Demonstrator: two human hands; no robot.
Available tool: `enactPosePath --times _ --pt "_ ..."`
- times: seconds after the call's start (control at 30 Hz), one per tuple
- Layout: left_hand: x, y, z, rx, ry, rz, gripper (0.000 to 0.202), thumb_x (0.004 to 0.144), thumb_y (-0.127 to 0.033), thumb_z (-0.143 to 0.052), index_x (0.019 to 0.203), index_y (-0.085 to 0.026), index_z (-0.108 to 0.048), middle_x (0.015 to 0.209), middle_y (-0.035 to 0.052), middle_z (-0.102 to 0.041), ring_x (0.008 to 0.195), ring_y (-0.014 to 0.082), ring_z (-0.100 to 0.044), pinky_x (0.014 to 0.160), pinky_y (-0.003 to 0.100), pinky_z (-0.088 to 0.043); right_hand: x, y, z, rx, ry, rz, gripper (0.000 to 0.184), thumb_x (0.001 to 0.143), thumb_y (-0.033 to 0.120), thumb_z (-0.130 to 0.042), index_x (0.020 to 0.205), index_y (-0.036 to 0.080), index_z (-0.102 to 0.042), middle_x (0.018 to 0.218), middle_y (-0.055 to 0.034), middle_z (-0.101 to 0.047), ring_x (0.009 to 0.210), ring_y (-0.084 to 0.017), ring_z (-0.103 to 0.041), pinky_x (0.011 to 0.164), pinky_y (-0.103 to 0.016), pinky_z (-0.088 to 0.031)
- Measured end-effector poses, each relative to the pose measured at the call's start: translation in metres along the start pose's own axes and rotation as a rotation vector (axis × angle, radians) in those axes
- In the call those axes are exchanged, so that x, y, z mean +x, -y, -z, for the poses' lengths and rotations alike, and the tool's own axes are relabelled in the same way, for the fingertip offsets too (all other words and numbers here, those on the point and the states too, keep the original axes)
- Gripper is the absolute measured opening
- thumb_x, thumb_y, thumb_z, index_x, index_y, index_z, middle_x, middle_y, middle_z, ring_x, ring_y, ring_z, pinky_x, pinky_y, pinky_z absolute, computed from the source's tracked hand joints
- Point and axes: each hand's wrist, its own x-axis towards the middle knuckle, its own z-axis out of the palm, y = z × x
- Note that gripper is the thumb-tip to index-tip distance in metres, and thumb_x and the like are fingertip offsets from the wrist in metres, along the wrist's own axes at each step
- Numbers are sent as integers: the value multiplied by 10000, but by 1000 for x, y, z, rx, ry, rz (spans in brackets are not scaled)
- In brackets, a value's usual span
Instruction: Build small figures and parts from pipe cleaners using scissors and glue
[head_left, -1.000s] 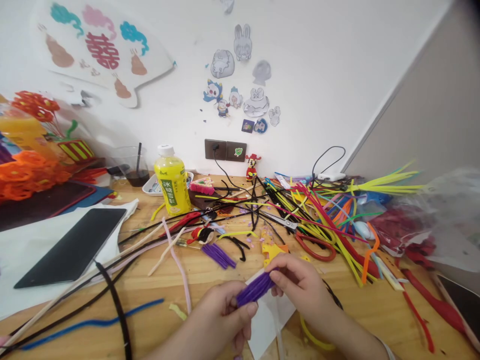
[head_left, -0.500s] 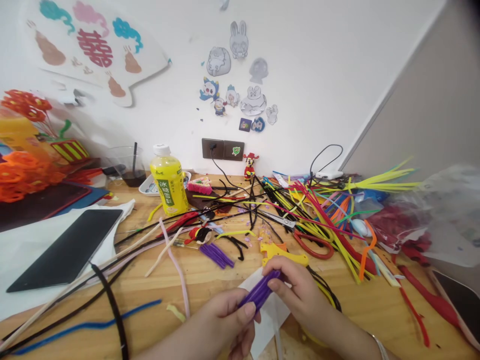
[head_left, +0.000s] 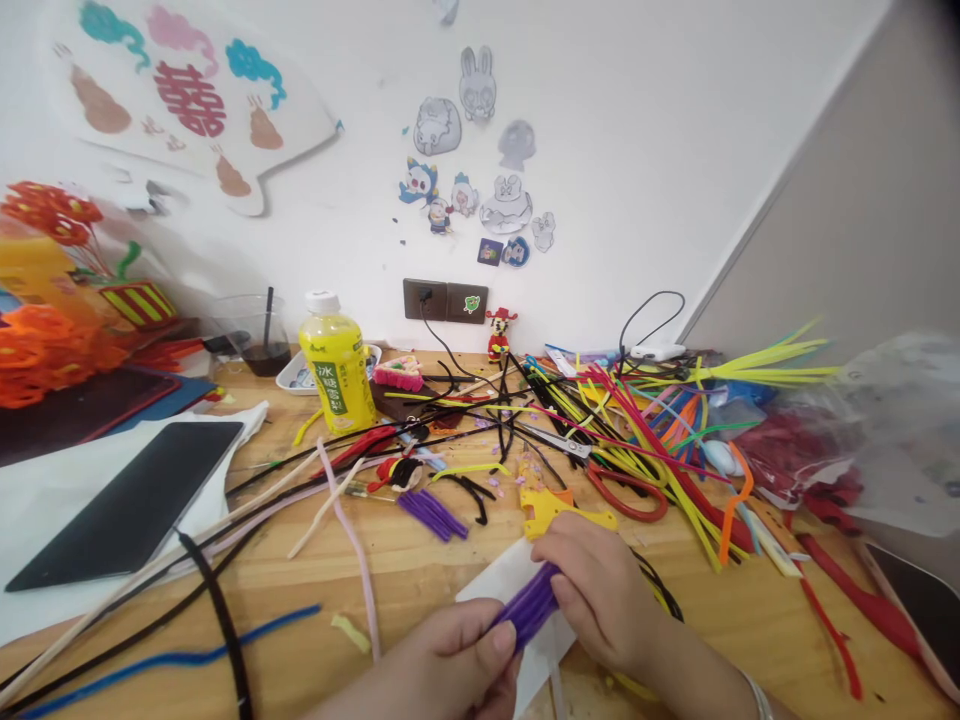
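Note:
A small bundle of short purple pipe cleaners (head_left: 527, 607) is stretched between my two hands, above a white sheet of paper (head_left: 480, 583). My left hand (head_left: 472, 650) pinches its lower end, the thumb lying on top. Around the upper end are the fingers of my right hand (head_left: 592, 590), which hide the tips. Just beyond my right hand lies a yellow glue gun (head_left: 559, 512), partly covered by it. A second group of short purple pipe cleaners (head_left: 433, 515) rests on the wooden table (head_left: 405, 570) to the left.
Red-handled scissors (head_left: 626, 492) lie behind my right hand, among many loose coloured pipe cleaners (head_left: 675, 450). A yellow drink bottle (head_left: 336, 365) stands at the back left, near a cup of dark liquid (head_left: 266, 358). On the left lies a black tablet (head_left: 131, 500).
My right hand has turned, its fingers now lying further over the upper end of the bundle. The bundle has moved slightly right and down.

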Motion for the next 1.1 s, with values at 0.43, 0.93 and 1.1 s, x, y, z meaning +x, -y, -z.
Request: enactPosePath --times 0.43,0.93,1.1 --pt "-2 4 5 125 9 61 464 658 -632 -504 627 -170 -467 454 -74 -404 377 47 -333 384 203 -161 -1 0 2 -208 -59 158 341 858 217 -267 567 196 -443 527 -20 -436 532 -156 -360 504 -282 -260" --pt "-6 -8 6 383 43 34 543 634 -717 -390 659 -178 -447 406 -102 -316 357 53 -247 350 194 -157 0 2 -1 -169 -186 173 407 890 215 -219 546 177 -434 513 -14 -420 523 -143 -347 501 -273 -254" --pt "-4 -1 9 576 -43 -89 481 730 -636 -344 703 -183 -503 464 -66 -411 399 72 -343 387 189 -250 -1 -1 -1 -132 -160 115 406 900 234 -219 563 174 -438 525 -5 -423 521 -133 -356 498 -260 -251"
